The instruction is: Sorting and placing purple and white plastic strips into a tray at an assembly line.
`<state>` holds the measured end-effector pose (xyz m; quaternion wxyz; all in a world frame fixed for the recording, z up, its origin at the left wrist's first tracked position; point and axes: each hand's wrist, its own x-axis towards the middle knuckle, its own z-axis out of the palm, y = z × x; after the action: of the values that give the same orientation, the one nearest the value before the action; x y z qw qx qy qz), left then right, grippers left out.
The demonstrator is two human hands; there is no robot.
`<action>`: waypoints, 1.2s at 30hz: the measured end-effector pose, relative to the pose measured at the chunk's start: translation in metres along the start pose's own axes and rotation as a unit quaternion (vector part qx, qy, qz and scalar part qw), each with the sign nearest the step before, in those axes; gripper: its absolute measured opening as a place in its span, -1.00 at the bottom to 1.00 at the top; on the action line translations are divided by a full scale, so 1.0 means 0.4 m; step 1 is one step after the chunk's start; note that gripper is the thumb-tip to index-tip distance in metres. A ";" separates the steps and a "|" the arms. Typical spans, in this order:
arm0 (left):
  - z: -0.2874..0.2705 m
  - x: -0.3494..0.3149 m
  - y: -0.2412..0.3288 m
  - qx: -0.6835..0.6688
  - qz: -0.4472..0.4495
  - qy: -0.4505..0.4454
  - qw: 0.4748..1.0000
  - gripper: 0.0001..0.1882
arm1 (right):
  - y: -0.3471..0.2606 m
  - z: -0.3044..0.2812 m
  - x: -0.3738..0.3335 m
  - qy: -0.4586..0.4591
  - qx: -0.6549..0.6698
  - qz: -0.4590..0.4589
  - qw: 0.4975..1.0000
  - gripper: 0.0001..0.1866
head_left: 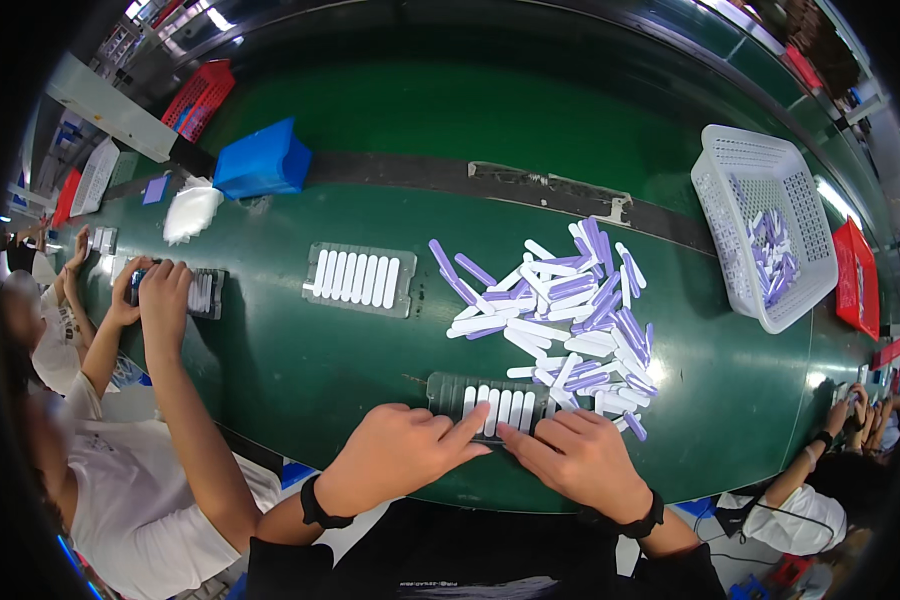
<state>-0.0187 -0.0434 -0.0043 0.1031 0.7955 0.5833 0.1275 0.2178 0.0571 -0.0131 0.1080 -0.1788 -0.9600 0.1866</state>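
Right in front of me on the green table lies a clear plastic tray point(446, 388) with several white, round-ended strips point(504, 402) side by side in it. My left hand point(406, 450) reaches in from the tray's left; its index finger is stretched onto the strips, the thumb is apart, and the other fingers are curled. At the right end, my right hand point(585, 458) has its fingers bent over the tray and one digit pointing at the strips' lower ends. Just beyond it spreads a loose pile of white and purple strips point(570, 292). Another filled clear tray point(360, 281) lies farther left.
A white perforated basket point(712, 200) with more strips stands at the right, beside a red bin point(856, 275). A blue bin point(260, 160) and white plastic bags point(192, 210) are at the far left. A co-worker's hands point(150, 290) work on a similar tray at left.
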 end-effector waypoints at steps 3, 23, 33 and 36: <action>0.011 -0.015 0.009 0.035 -0.007 -0.009 0.999 -0.46 | 0.014 0.007 -0.001 0.021 -0.012 -0.022 0.999 -0.65; 0.069 -0.029 0.076 0.021 0.075 0.014 0.997 -0.57 | 0.183 -0.095 -0.018 0.095 0.145 0.255 0.951 -0.93; 0.072 -0.050 0.089 -0.041 0.048 0.008 0.998 -0.51 | 0.213 -0.130 -0.010 0.044 0.134 0.199 0.970 -0.86; 0.067 -0.009 0.100 -0.030 0.057 0.006 0.998 -0.54 | 0.229 -0.115 -0.016 0.025 0.123 0.161 0.979 -0.83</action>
<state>0.0252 -0.0593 -0.0174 0.1164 0.8230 0.5337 0.1556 0.2642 0.1487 -0.0087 0.1218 -0.3211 -0.8853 0.3135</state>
